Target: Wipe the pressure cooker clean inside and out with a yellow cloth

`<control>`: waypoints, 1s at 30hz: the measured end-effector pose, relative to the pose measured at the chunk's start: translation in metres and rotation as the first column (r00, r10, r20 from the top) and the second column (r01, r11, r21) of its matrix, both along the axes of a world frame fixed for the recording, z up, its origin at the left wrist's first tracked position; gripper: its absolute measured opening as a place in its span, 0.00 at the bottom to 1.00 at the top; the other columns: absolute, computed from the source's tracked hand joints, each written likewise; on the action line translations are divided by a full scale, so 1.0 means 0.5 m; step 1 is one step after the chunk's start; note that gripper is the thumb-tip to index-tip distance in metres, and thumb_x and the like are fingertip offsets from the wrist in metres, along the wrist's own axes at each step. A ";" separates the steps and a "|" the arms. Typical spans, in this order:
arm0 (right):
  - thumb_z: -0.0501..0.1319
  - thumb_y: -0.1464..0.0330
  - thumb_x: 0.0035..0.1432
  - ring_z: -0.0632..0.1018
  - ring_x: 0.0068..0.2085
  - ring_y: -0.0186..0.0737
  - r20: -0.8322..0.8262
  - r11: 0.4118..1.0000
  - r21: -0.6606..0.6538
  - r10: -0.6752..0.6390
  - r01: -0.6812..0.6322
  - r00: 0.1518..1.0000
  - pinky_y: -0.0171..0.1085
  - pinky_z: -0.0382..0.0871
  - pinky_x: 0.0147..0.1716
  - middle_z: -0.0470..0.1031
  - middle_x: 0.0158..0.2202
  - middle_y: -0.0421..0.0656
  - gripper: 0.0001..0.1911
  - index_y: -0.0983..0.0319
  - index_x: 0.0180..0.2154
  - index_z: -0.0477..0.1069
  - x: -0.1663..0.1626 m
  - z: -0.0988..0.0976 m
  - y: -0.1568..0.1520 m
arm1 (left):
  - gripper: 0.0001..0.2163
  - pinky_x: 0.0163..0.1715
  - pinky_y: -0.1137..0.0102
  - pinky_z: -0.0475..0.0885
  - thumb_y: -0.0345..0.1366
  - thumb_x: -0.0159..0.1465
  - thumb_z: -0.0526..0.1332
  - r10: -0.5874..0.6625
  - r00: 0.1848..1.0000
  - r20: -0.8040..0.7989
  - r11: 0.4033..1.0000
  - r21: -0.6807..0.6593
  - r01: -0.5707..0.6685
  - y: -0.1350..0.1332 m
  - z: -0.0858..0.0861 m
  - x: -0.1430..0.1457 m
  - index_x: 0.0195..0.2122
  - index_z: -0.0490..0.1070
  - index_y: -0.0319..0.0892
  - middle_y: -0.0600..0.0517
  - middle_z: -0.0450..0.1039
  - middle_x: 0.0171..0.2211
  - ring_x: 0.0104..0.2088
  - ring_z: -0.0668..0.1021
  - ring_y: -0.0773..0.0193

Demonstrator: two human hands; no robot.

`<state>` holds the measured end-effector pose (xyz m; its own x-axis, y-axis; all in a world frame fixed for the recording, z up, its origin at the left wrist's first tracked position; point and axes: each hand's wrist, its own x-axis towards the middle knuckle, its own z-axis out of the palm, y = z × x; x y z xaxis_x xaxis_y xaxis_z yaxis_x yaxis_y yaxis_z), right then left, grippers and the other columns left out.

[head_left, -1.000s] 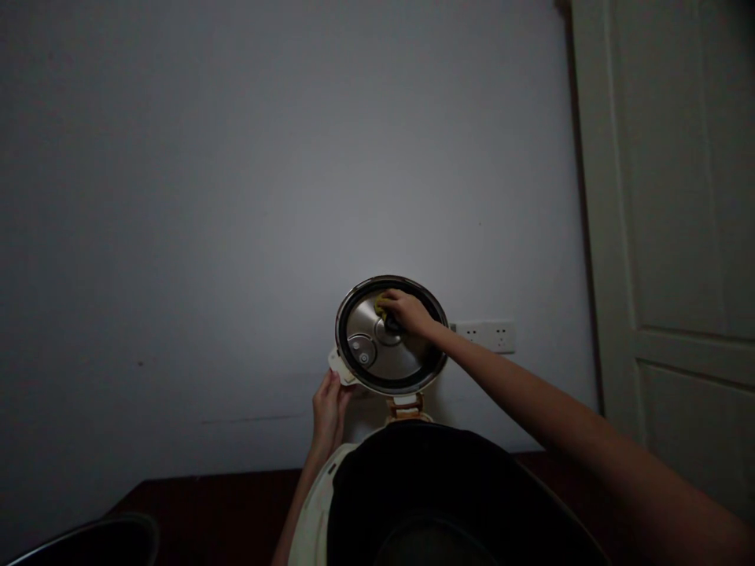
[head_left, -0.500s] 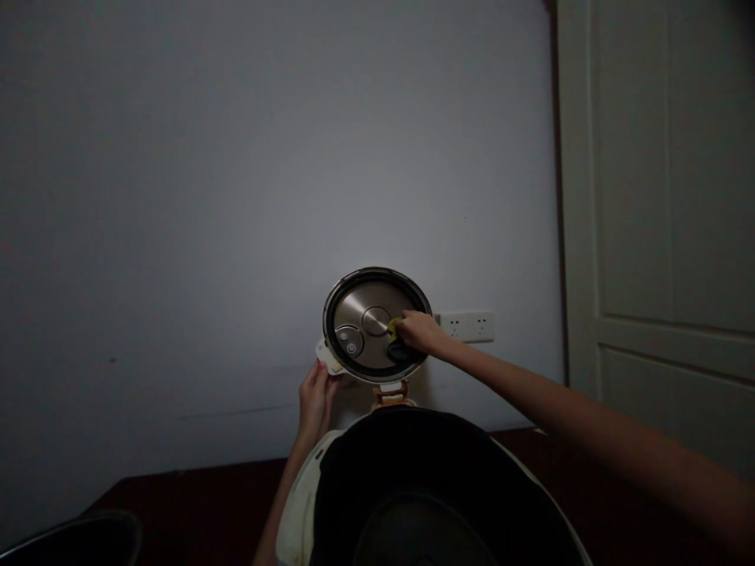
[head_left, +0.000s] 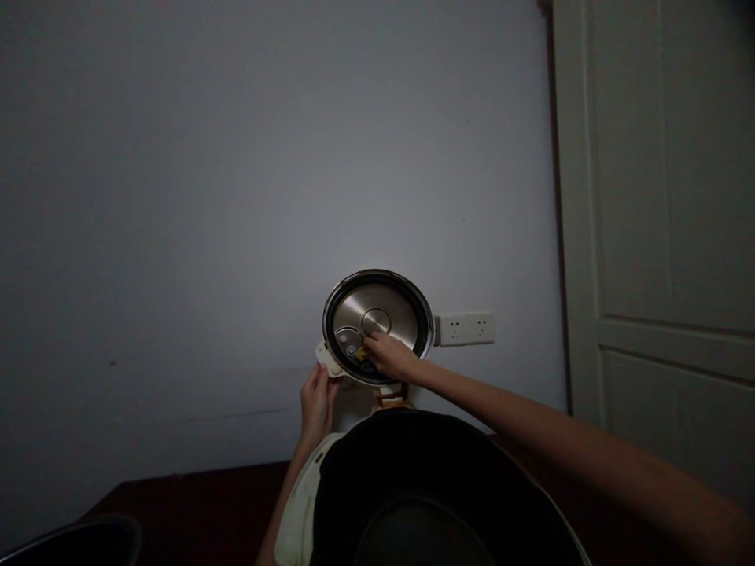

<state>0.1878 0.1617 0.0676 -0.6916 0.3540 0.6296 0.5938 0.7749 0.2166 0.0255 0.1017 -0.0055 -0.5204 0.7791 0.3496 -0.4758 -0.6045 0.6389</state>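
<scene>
A rice cooker's lid (head_left: 401, 310) stands raised on its hinge, its brushed-metal inner face toward me. At its lower left, my left hand (head_left: 317, 399) is closed on the white latch tab (head_left: 328, 360). My right hand (head_left: 389, 355) presses a yellow-and-dark sponge (head_left: 362, 354) against the lower part of the metal face, beside the small round steam vent (head_left: 351, 351). My fingers partly cover the sponge. Below the lid, the white cooker body (head_left: 298, 503) has a wide dark cavity (head_left: 413, 464) facing up.
The cooker stands on a dark reddish table (head_left: 194, 503) against a pale wall (head_left: 206, 196). A white socket plate (head_left: 468, 328) is on the wall right of the lid. At the lower left is a dark pot's rim (head_left: 118, 519). A pale panelled door (head_left: 654, 236) stands at right.
My right hand has slid the sponge left and slightly down across the lid's inner face, toward the steam vent. My left hand keeps its hold on the tab.
</scene>
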 end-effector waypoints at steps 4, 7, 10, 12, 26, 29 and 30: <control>0.53 0.75 0.60 0.70 0.44 0.42 -0.318 0.991 -0.010 0.125 -0.135 0.940 0.39 0.65 0.44 0.68 0.42 0.49 0.08 0.65 0.42 0.65 -0.048 -0.009 0.028 | 0.06 0.49 0.64 0.70 0.31 0.61 0.60 -0.016 1.000 0.015 1.000 0.006 0.016 -0.003 0.004 0.002 0.38 0.76 0.40 0.48 0.77 0.40 0.39 0.79 0.65; 0.52 0.75 0.61 0.69 0.43 0.42 -0.467 0.985 -0.011 0.147 -0.172 0.872 0.42 0.64 0.46 0.66 0.41 0.47 0.08 0.63 0.42 0.64 -0.073 -0.005 0.041 | 0.07 0.49 0.65 0.70 0.31 0.62 0.60 -0.025 1.000 0.009 1.000 0.002 0.025 -0.005 0.004 0.002 0.39 0.76 0.40 0.48 0.78 0.41 0.39 0.78 0.65; 0.54 0.74 0.60 0.68 0.44 0.42 -0.432 0.973 0.013 0.214 -0.231 0.876 0.42 0.64 0.46 0.65 0.41 0.46 0.07 0.63 0.42 0.64 -0.071 -0.008 0.041 | 0.08 0.49 0.65 0.70 0.33 0.61 0.60 -0.033 0.999 -0.014 0.999 0.020 0.033 -0.007 0.003 0.001 0.40 0.75 0.39 0.48 0.77 0.42 0.41 0.78 0.64; 0.55 0.74 0.59 0.67 0.44 0.43 -0.330 0.964 0.039 0.261 -0.263 0.907 0.43 0.64 0.46 0.66 0.42 0.47 0.07 0.63 0.41 0.65 -0.056 -0.013 0.037 | 0.09 0.50 0.64 0.69 0.34 0.61 0.61 -0.031 0.999 -0.029 0.999 0.033 0.032 -0.008 0.003 0.002 0.41 0.75 0.40 0.48 0.77 0.43 0.43 0.78 0.63; 0.55 0.74 0.60 0.70 0.41 0.41 0.071 0.946 0.142 0.285 -0.293 0.956 0.37 0.65 0.38 0.69 0.40 0.48 0.10 0.64 0.42 0.73 0.030 0.040 0.029 | 0.09 0.49 0.61 0.69 0.34 0.59 0.62 -0.047 0.999 0.010 0.999 0.020 0.047 -0.006 0.003 -0.002 0.40 0.75 0.39 0.47 0.77 0.41 0.40 0.78 0.63; 0.54 0.73 0.62 0.70 0.43 0.41 -0.049 0.909 0.239 0.363 -0.342 0.931 0.37 0.65 0.41 0.70 0.42 0.48 0.11 0.63 0.45 0.71 -0.007 0.030 0.028 | 0.08 0.49 0.61 0.70 0.33 0.60 0.62 -0.052 0.999 0.008 0.998 0.035 0.051 -0.004 0.003 -0.002 0.39 0.75 0.39 0.47 0.77 0.42 0.40 0.78 0.63; 0.54 0.73 0.62 0.70 0.42 0.40 -0.025 0.894 0.253 0.388 -0.370 0.921 0.37 0.65 0.41 0.71 0.41 0.47 0.11 0.63 0.44 0.71 -0.020 0.025 0.027 | 0.08 0.49 0.62 0.70 0.33 0.59 0.62 -0.055 0.998 0.012 0.998 0.037 0.054 -0.004 0.003 -0.002 0.39 0.75 0.39 0.47 0.77 0.41 0.41 0.78 0.63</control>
<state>0.1776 0.1754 0.0801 -0.6923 -0.0927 0.7157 0.2866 0.8748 0.3906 0.0245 0.0998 -0.0040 -0.4823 0.7933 0.3716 -0.5167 -0.6002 0.6106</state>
